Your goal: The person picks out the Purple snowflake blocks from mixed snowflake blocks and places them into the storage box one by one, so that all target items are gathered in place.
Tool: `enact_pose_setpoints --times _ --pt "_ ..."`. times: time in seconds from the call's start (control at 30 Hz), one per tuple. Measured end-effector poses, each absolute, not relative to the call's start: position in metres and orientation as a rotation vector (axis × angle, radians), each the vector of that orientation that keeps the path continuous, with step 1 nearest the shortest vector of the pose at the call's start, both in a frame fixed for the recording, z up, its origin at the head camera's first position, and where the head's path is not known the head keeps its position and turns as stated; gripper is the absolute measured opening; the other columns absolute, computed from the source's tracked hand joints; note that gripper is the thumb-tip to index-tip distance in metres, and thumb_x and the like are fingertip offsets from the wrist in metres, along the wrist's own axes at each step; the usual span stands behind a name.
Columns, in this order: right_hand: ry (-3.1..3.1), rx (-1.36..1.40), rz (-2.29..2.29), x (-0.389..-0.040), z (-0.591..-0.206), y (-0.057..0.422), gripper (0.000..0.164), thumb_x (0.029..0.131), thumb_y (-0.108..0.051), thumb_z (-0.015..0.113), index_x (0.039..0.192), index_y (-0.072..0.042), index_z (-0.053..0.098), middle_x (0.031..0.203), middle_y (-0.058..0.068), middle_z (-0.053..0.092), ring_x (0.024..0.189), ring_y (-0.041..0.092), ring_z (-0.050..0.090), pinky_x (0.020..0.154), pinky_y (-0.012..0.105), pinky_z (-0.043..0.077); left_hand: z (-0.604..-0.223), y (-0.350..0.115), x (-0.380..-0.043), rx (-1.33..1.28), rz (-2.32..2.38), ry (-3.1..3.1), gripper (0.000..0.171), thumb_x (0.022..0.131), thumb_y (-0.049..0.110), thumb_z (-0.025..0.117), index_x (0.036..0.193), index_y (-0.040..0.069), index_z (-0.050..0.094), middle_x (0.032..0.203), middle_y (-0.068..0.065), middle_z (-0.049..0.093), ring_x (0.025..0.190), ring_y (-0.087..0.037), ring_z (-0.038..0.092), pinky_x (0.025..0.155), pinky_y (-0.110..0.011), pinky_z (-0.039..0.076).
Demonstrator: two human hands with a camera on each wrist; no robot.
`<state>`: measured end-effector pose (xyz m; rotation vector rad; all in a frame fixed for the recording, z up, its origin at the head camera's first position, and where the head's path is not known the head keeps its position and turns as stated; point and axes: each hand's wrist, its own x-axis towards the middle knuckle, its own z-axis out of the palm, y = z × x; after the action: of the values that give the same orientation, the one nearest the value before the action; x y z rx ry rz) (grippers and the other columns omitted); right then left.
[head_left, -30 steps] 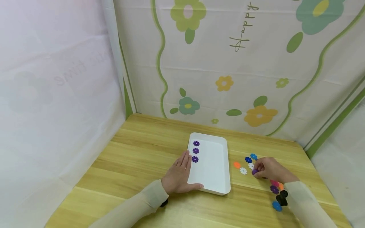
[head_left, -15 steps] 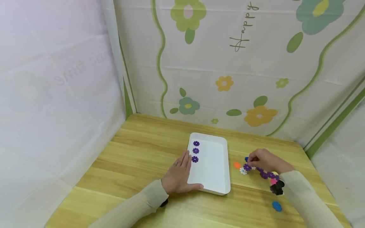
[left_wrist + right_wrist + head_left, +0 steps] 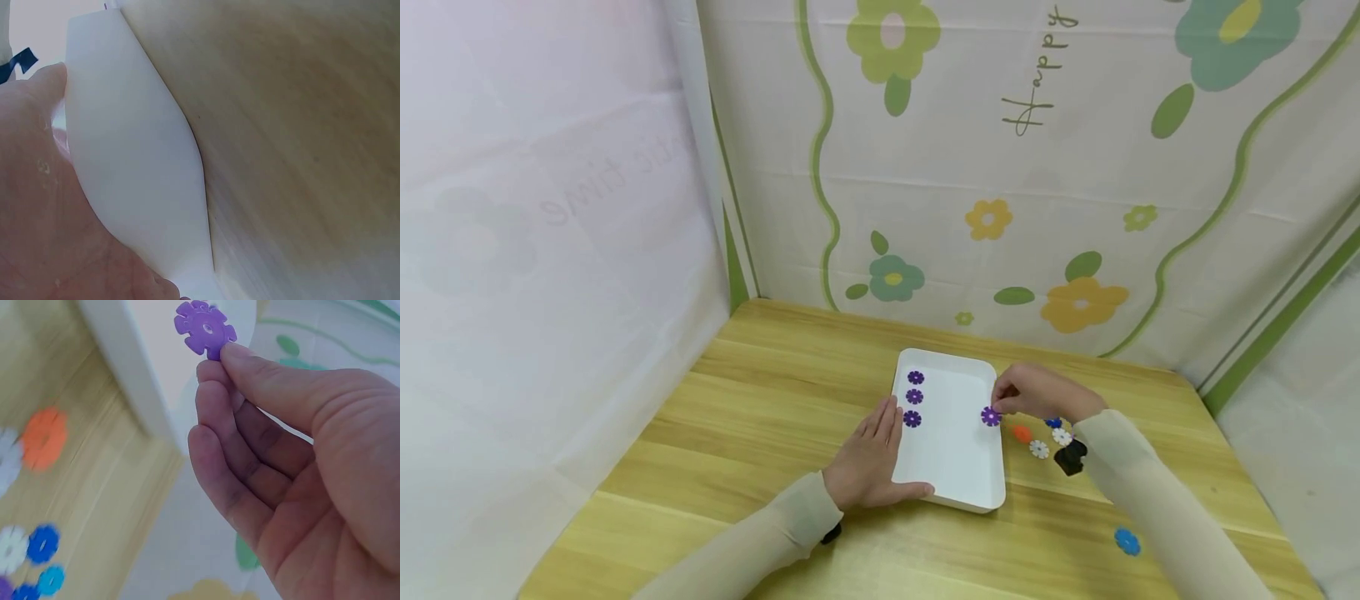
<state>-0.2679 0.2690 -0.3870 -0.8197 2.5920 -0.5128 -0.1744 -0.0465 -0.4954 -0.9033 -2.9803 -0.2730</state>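
My right hand [image 3: 1037, 392] pinches a purple snowflake-shaped plastic disc [image 3: 205, 328] between thumb and index finger, over the right rim of the white tray [image 3: 951, 450]. In the head view this disc overlaps the tray's right edge. My left hand [image 3: 867, 467] rests on the tray's near left corner, fingers straight along the left side and thumb over the front rim. The left wrist view shows that palm against the white tray wall [image 3: 134, 144]. Inside the tray, three purple discs [image 3: 913, 397] lie in a column along the left side.
Right of the tray lie an orange disc [image 3: 1022, 434], white discs [image 3: 1039, 450] and blue discs [image 3: 44, 544], partly hidden by the right arm. A lone blue disc [image 3: 1127, 541] lies nearer the front. A patterned cloth [image 3: 940, 167] hangs behind the wooden table [image 3: 760, 417].
My right hand has picked up a purple disc from the loose pieces and carried it left to the tray's right rim. The left hand has stayed in place.
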Motion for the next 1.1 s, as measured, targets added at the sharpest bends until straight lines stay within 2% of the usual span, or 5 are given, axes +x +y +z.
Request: enact_pose_setpoints --times 0.13,0.5,0.63,0.93,1.1 --pt "2.585 -0.848 -0.46 -0.275 -0.392 0.24 0.014 0.1 -0.014 0.073 0.088 -0.016 0.079 0.086 -0.001 0.075 0.071 0.008 0.058 0.068 0.024 0.054 -0.495 -0.047 -0.175 -0.887 -0.233 -3.0 0.126 0.09 0.092 0.039 0.166 -0.006 0.019 0.176 -0.026 0.011 0.165 -0.038 0.014 0.131 -0.047 0.029" --pt "2.52 -0.89 -0.476 -0.283 -0.421 0.18 0.013 0.099 -0.013 0.075 0.087 -0.015 0.081 0.077 -0.006 0.073 0.069 0.005 0.059 0.067 0.021 0.053 -0.493 -0.046 -0.173 -0.897 -0.209 -2.998 0.126 0.09 0.092 0.038 0.165 -0.007 0.022 0.175 -0.027 0.014 0.165 -0.039 0.016 0.131 -0.047 0.03" --pt "2.495 -0.903 -0.532 -0.281 -0.432 0.169 0.013 0.098 -0.011 0.075 0.087 -0.014 0.081 0.077 -0.006 0.074 0.068 0.004 0.06 0.068 0.02 0.053 -0.493 -0.046 -0.173 -0.9 -0.214 -2.993 0.125 0.09 0.092 0.038 0.164 -0.008 0.024 0.175 -0.028 0.015 0.164 -0.039 0.017 0.13 -0.048 0.031" --pt "2.486 -0.845 -0.597 -0.28 -0.449 0.159 0.014 0.098 -0.013 0.076 0.085 -0.016 0.082 0.079 -0.009 0.076 0.07 0.004 0.064 0.072 0.02 0.056 -0.496 -0.046 -0.174 -0.907 -0.219 -2.995 0.125 0.091 0.091 0.039 0.166 -0.006 0.018 0.175 -0.028 0.01 0.165 -0.039 0.013 0.13 -0.049 0.03" --pt "2.482 -0.794 -0.629 -0.28 -0.455 0.158 0.012 0.097 -0.012 0.077 0.086 -0.015 0.083 0.078 -0.009 0.076 0.07 0.006 0.063 0.069 0.021 0.055 -0.497 -0.046 -0.175 -0.901 -0.222 -2.991 0.125 0.09 0.091 0.04 0.166 -0.006 0.018 0.175 -0.028 0.011 0.165 -0.04 0.014 0.13 -0.05 0.032"
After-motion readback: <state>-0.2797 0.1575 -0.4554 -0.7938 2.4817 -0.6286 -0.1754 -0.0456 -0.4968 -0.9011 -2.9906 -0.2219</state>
